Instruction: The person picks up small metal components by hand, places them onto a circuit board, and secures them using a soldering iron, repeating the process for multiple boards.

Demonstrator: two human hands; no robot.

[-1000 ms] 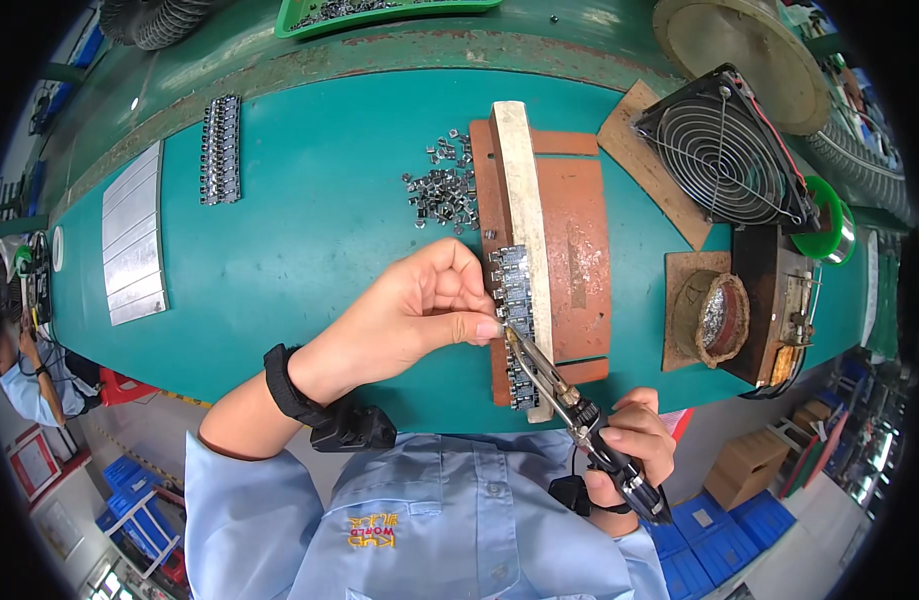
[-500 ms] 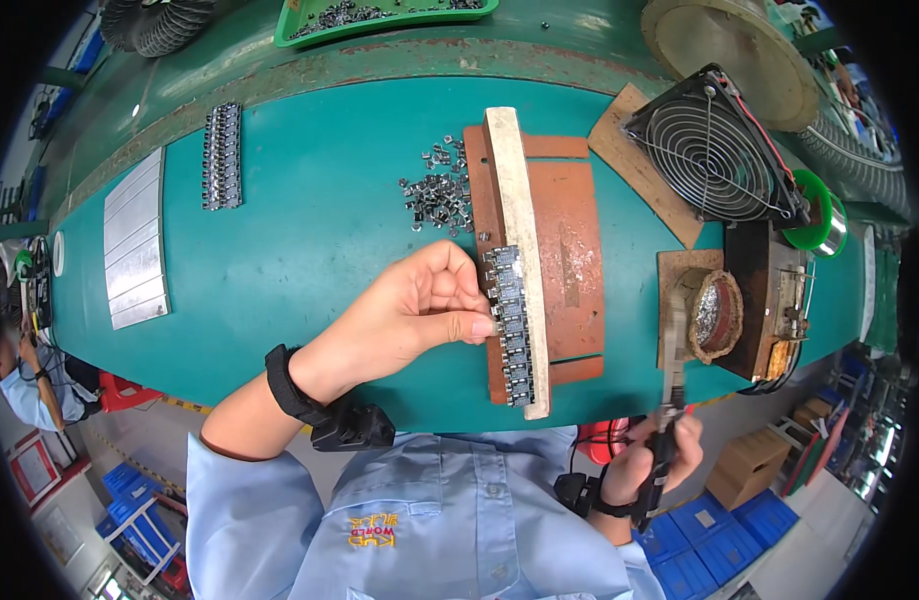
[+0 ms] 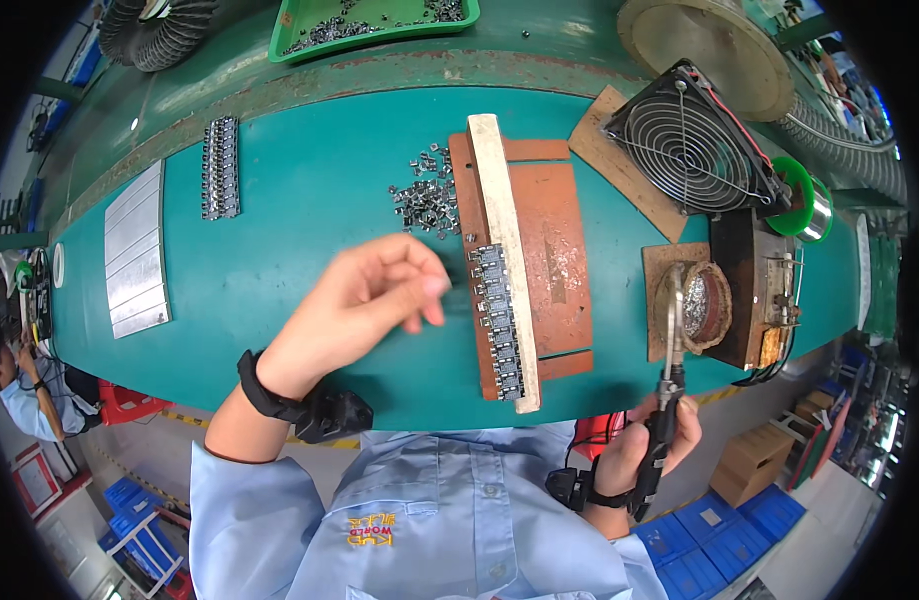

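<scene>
My left hand (image 3: 370, 300) hovers over the green mat, fingers loosely curled and apart, with nothing seen in it. Just right of it, a row of small black electronic components (image 3: 498, 322) lies along the left side of a pale wooden bar (image 3: 502, 215). The bar rests on a reddish-brown board (image 3: 562, 290). A heap of tiny metallic parts (image 3: 427, 203) sits beside the board's upper left. At the lower right, my right hand (image 3: 635, 455) is closed round the black handle of a soldering iron (image 3: 663, 425). Its metal tip points up, in front of a round pot (image 3: 718, 308).
A fan (image 3: 685, 145) stands at the far right, near a green solder wire spool (image 3: 808, 205) and a dark metal box (image 3: 755, 290). Left lie metal strips (image 3: 137, 255) and another component row (image 3: 221, 170). A green tray (image 3: 375, 40) is at the back. Another person (image 3: 25, 390) sits far left.
My left hand has let go of the component row and drawn back leftward. My right hand still holds the soldering iron near the pot. The whole view has shifted slightly.
</scene>
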